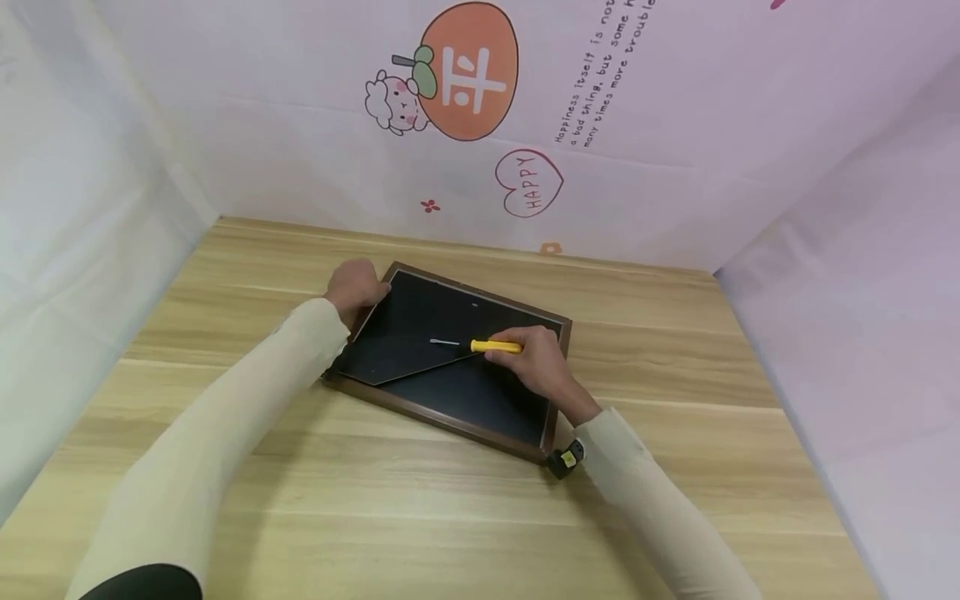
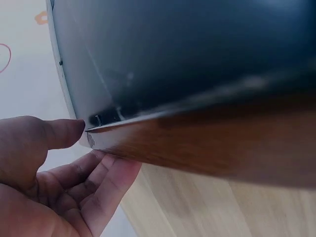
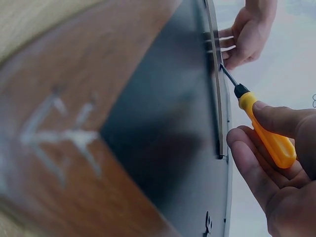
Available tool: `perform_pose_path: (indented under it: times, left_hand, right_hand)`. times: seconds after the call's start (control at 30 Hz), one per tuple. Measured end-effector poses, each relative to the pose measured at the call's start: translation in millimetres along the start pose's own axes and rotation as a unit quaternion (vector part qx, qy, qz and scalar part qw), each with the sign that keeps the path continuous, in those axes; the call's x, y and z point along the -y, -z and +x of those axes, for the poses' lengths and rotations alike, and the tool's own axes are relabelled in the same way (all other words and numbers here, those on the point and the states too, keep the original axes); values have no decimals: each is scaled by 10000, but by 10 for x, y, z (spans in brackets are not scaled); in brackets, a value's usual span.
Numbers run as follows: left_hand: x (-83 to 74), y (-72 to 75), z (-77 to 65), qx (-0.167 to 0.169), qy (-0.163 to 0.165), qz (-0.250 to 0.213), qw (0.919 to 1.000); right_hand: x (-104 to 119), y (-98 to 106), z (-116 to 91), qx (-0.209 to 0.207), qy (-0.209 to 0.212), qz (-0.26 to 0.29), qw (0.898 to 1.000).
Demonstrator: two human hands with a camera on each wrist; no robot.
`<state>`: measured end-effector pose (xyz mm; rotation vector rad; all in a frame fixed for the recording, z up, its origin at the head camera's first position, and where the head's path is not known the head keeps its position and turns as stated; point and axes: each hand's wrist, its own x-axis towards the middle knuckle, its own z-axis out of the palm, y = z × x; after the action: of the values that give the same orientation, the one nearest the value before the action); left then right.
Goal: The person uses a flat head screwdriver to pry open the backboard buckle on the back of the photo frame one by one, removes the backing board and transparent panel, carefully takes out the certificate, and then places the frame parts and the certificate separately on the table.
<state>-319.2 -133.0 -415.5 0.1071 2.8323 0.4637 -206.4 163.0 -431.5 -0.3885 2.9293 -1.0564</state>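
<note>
While the left hand [image 1: 356, 287] pinches the frame [image 1: 435, 418] on the table [image 1: 375, 517], the right hand [image 1: 538, 360] grips the screwdriver [image 1: 495, 346] over the black panel [image 1: 420, 308]; we judge 1 slip from a loosened grip could scratch it.

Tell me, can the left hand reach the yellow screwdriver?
Probably yes: the way to the screwdriver's shaft looks free, but the left hand grips the picture frame and the right hand holds the handle.
</note>
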Motion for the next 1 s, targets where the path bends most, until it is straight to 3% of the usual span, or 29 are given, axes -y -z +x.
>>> perform_pose_path:
  times: [0.37, 0.53, 0.73, 1.0]
  left_hand:
    - [24, 75, 30, -103, -102, 128, 9998]
    - [68, 74, 23, -110, -21, -133, 9998]
    - [124, 90, -57, 329, 374, -919, 9945]
    - [222, 54, -159, 897, 621, -1544, 9820]
  right_hand:
    - [31, -5, 18, 19, -79, -51, 10000]
    - [33, 1, 26, 25, -109, -23, 9999]
    - [28, 18, 16, 32, -190, -32, 9998]
    - [30, -2, 17, 107, -273, 20, 9996]
